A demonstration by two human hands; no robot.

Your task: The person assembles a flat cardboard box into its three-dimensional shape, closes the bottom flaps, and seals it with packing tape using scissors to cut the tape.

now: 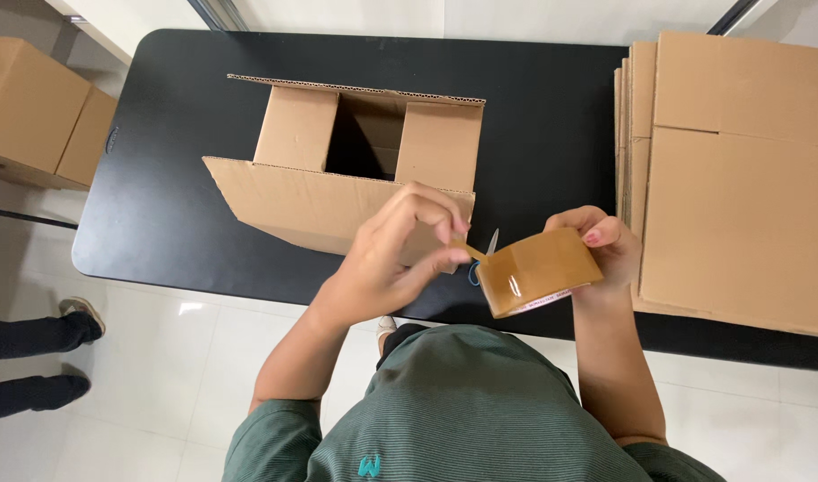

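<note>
My right hand (pixel 605 245) grips a roll of brown packing tape (pixel 535 272) held on edge above the near side of the black table (pixel 177 178). My left hand (pixel 395 254) pinches the loose end of the tape at the roll's left side, fingers closed on it. An open cardboard box (pixel 337 170) lies on the table just beyond my left hand, its flaps spread and its dark inside showing. Scissors with a blue handle (pixel 480 259) lie on the table, mostly hidden behind the tape roll.
A stack of flattened cardboard boxes (pixel 739 178) covers the table's right end. More closed boxes (pixel 34 107) stand at the far left off the table. Another person's legs and shoes (pixel 43 348) are on the white floor at left.
</note>
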